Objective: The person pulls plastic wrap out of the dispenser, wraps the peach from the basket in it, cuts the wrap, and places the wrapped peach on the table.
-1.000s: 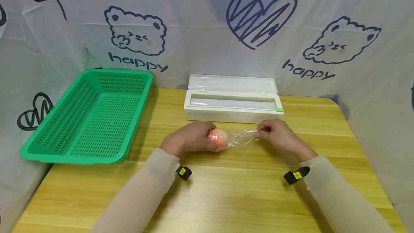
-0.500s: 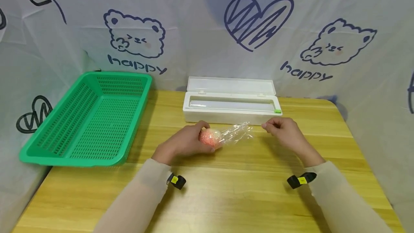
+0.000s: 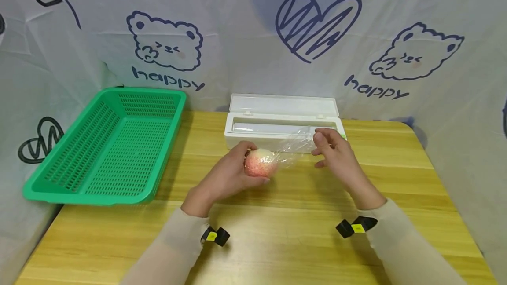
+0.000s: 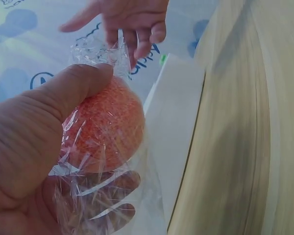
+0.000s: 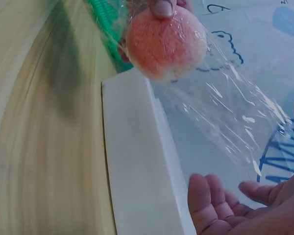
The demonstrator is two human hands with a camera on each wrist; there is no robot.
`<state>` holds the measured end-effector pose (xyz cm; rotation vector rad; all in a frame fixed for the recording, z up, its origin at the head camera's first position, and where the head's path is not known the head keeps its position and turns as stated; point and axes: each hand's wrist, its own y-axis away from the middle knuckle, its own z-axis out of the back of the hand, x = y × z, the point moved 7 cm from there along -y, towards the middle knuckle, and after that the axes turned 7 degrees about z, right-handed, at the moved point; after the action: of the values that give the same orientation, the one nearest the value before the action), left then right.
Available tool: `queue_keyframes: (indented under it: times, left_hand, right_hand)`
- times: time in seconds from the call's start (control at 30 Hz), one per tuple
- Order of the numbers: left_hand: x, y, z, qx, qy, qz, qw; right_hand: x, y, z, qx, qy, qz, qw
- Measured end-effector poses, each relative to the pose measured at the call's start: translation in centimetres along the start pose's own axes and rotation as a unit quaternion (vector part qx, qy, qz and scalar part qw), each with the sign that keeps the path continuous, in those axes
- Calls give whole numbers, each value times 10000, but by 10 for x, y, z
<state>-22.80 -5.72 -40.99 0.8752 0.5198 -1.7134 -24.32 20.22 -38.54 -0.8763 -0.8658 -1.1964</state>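
My left hand [image 3: 227, 170] grips a pink and cream peach [image 3: 260, 163] wrapped in clear plastic film. In the left wrist view, the thumb crosses the top of the peach [image 4: 110, 127], while film covers the fingers below. A loose tail of film [image 3: 295, 144] stretches from the peach toward my right hand [image 3: 336, 151]. That hand has its fingers spread apart right by the tail's end. In the right wrist view, the film [image 5: 235, 112] fans out from the peach above the right fingers [image 5: 201, 196].
Behind the hands stands a long white film dispenser box [image 3: 237, 139], its lid [image 3: 283, 104] raised and a roll [image 3: 273, 127] inside. A green plastic basket [image 3: 158, 188] sits at the left of the wooden table [image 3: 301, 250]. A printed cloth [image 3: 237, 34] hangs at the back.
The right hand lets go of the film tail, draws back, then comes up beside it with fingers spread. The left hand shifts slightly left and turns the peach, swinging the tail upward.
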Motion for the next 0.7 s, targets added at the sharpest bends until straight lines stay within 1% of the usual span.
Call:
queue_keyframes:
  times: [0.13,0.23,0.33,0.43,0.5,0.57,0.7]
  left_hand:
    - [-4,2,-3,-46,-1,-66,10000]
    - [-6,3,-4,-96,-55,-164,9998]
    - [-7,5,-6,-122,-29,-258,9996]
    - [-7,5,-9,-79,74,-265,9996]
    - [-6,6,-11,-29,170,-241,9996]
    - [-6,7,-13,8,295,-240,9993]
    - [-6,11,-15,68,640,-233,9977]
  right_hand:
    - [8,-3,-9,118,-127,-43,9998]
    - [12,-6,-14,-16,-124,6,9999]
    - [14,-8,-14,-433,-208,190,9987]
    - [17,-7,-11,-936,-250,477,9942]
    - [18,-6,-8,-1193,-288,628,9904]
    - [21,-5,-6,-1357,-273,727,9877]
    - [26,-4,-3,-1466,-427,861,9845]
